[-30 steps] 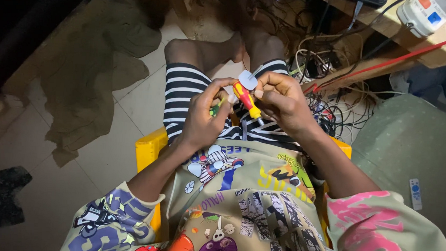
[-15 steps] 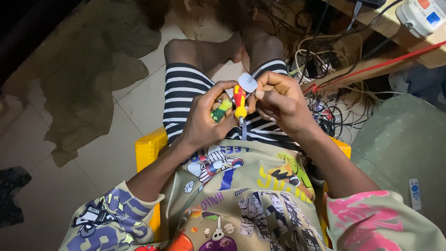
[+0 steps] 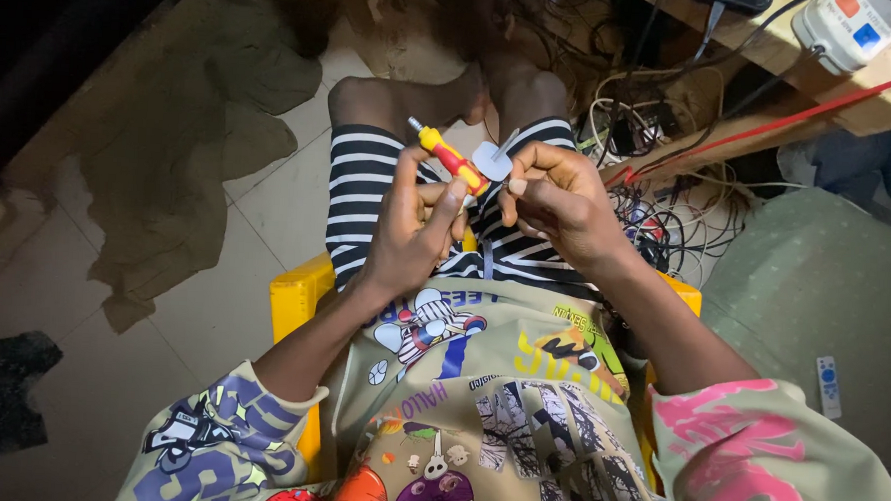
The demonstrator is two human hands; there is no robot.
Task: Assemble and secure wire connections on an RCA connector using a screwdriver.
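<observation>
The left hand (image 3: 411, 229) is closed around a small screwdriver (image 3: 449, 159) with a yellow and red handle, held at centre frame above the striped shorts (image 3: 368, 192). A small white part (image 3: 491, 162) is pinched in the right hand (image 3: 558, 200), touching the screwdriver's tip end. Tangled cables (image 3: 667, 220) lie at right, just beside the yellow seat (image 3: 293, 299).

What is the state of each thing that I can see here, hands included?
left hand: closed around the screwdriver
screwdriver: held, tilted, shaft end pointing up and left
right hand: fingers pinching the small white part
small white part: held, next to the screwdriver handle
yellow stool: occupied, person seated on it
cables: tangled on the floor
white remote: lying flat on the green fabric
</observation>
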